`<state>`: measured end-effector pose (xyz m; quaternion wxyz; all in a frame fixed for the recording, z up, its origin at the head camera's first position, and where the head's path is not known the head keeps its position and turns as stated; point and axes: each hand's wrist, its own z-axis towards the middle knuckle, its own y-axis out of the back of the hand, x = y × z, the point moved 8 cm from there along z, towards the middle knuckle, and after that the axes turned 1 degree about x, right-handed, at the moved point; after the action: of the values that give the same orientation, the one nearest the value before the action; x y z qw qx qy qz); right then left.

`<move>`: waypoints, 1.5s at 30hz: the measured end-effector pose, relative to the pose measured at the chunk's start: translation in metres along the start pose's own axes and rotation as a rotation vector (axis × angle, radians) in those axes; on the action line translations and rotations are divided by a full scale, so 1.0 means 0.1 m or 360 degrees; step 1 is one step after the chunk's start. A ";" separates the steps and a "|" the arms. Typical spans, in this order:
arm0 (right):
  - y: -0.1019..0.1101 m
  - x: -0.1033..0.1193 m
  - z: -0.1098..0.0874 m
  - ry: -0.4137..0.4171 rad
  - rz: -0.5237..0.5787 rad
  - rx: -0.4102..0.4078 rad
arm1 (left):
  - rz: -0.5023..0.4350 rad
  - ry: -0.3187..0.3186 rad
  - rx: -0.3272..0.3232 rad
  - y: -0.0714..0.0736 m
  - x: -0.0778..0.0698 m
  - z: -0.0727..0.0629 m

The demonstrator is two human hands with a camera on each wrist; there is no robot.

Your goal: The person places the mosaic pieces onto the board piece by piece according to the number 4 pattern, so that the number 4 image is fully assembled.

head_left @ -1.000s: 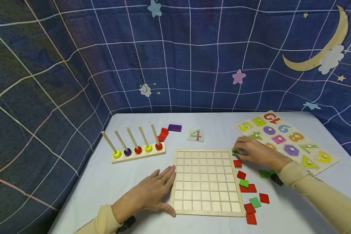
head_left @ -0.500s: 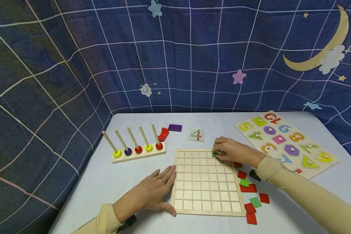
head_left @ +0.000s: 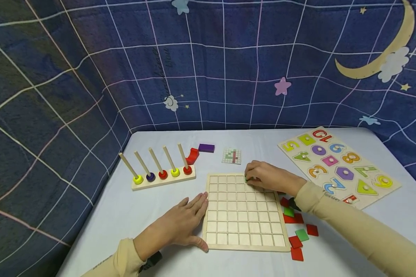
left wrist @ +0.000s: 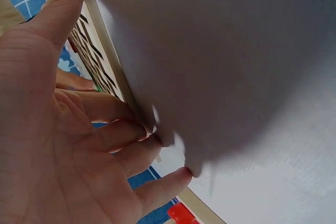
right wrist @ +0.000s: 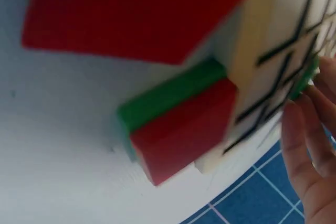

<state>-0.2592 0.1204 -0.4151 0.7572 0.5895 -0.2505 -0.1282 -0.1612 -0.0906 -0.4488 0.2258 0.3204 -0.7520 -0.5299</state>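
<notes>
My left hand (head_left: 180, 225) lies flat with its fingertips and thumb against the left edge of a wooden grid board (head_left: 243, 216). In the left wrist view the left hand's fingers (left wrist: 157, 190) touch that edge, spread and nearly straight. Over the back row of the board, my right hand (head_left: 272, 179) pinches a small green square tile (right wrist: 304, 81), mostly hidden by the fingers in the head view. Loose red tiles (head_left: 297, 254) and green tiles (head_left: 302, 234) lie along the board's right side, some overlapping. A red tile (right wrist: 184, 132) rests on a green one in the right wrist view.
A small pattern card (head_left: 231, 156) lies behind the board. At the back left stand a peg stacker (head_left: 163, 181) with coloured rings, a red curved block (head_left: 192, 156) and a purple block (head_left: 206, 148). A number puzzle board (head_left: 336, 169) lies at the right.
My right hand has moved left from beside the board's back right corner to its back row, carrying the green tile. The left hand has stayed on the board's left edge.
</notes>
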 end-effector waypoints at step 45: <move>0.20 -0.29 -0.91 -0.0333 0.0058 0.0144 | -0.0062 -0.0003 -0.0018 -0.02 0.01 0.00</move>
<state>-0.2372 0.2151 -0.4190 0.7017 0.6018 -0.3445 -0.1638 -0.1614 -0.0917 -0.4512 0.2166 0.3331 -0.7429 -0.5388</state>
